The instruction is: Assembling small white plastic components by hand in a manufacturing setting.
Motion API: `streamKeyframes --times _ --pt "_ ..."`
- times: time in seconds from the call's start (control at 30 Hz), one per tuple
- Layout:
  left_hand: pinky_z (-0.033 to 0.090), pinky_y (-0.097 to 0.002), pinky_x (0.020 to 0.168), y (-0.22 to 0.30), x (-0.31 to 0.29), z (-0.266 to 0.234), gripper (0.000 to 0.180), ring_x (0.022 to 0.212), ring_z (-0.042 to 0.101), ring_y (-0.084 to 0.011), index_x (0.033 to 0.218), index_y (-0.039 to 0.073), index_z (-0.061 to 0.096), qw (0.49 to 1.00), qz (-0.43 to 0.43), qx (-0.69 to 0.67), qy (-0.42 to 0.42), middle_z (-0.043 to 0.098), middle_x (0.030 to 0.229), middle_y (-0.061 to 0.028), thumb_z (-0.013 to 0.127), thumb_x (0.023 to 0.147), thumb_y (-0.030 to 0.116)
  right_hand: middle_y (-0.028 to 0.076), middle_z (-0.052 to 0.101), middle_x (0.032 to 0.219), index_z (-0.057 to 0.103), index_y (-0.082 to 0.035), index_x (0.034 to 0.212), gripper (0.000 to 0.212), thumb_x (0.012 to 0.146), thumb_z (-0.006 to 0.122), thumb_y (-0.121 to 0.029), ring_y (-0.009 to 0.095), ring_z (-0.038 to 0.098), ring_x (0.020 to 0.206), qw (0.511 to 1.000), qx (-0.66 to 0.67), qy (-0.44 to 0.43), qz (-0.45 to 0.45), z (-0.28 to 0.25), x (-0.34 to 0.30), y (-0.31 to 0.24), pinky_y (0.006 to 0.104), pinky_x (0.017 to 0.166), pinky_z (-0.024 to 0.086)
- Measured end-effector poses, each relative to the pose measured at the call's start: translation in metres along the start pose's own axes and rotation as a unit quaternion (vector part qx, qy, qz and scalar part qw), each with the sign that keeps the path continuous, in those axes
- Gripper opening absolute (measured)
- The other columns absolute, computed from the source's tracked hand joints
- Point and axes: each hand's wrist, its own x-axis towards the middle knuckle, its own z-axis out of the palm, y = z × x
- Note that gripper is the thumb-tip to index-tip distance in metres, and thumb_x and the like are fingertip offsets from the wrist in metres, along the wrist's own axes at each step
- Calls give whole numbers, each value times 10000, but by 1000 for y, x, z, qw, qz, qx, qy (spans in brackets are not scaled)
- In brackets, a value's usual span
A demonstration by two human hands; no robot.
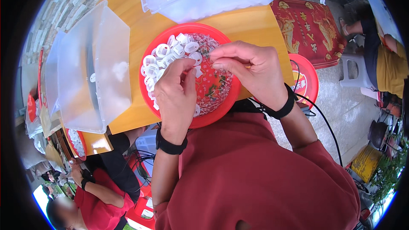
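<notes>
"Over that round red plastic tray (208,122), how do your hands stand?"

"My left hand (175,91) is above its left half, thumb and forefinger bent toward each other, with a small white plastic cap (198,72) right by the tips. My right hand (257,68) comes in from the other side, thumb and forefinger stretched out, their tips only narrowly parted."

"Holding anything?"

"I can't tell for either. The pieces look tiny from up here: that cap may be pinched or may just lie behind my fingers, and something thin could be lost between my right fingertips."

"Where are the loose pieces?"

"White ring-shaped plastic caps (162,50) are heaped at the tray's left and top. Thin, pale pins (205,105) are strewn along the right and bottom, over a patterned red base."

"And around it?"

"An orange-yellow wooden table (255,25) is underneath. Past the tray, a translucent plastic bin (221,2) holds white pieces; a high-walled translucent box (113,51) stands to the left. At lower left, a co-worker in a red top (102,213) is near a smaller red tray (81,158) of white pieces."
</notes>
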Motion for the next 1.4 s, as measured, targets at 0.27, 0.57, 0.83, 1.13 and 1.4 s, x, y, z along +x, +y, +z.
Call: streamKeyframes --times 0.27,0.57,0.83,1.13,1.4 --pt "327 -170 500 18 -18 -23 146 572 438 -13 1063 65 666 899 -207 -377 -89 623 807 30 593 962 141 68 727 893 711 -68 1018 227 793 722 -40 204 713 758 954 -185 -7 -237 3 -4 -3 276 658 569" --pt "315 -171 468 10 -24 -31 82 542 436 -14 988 59 643 872 -193 -439 -94 603 758 34 620 945 124 68 685 795 674 -56 1037 285 757 715 -21 210 659 666 931 -178 -50 -314 20 -1 -5 305 576 523" --pt "311 -172 463 -4 -26 -39 52 559 427 -6 971 72 645 859 -209 -458 -98 603 790 37 614 944 104 67 702 791 708 -38 955 225 738 767 -45 209 679 698 914 -221 -109 -322 17 6 -9 296 600 528" --pt "320 -178 475 -7 -21 -44 56 566 429 -14 990 66 626 859 -196 -465 -83 594 787 32 613 944 95 81 668 793 671 -60 924 124 809 712 -81 212 650 668 939 -225 -62 -253 29 8 -12 302 604 515" --pt "353 -184 509 -9 -18 -43 205 570 442 -32 1150 71 553 890 -169 -424 -24 584 763 15 598 953 108 35 667 854 667 1 990 173 925 647 -159 105 657 688 947 139 -195 212 28 11 -34 226 614 514"
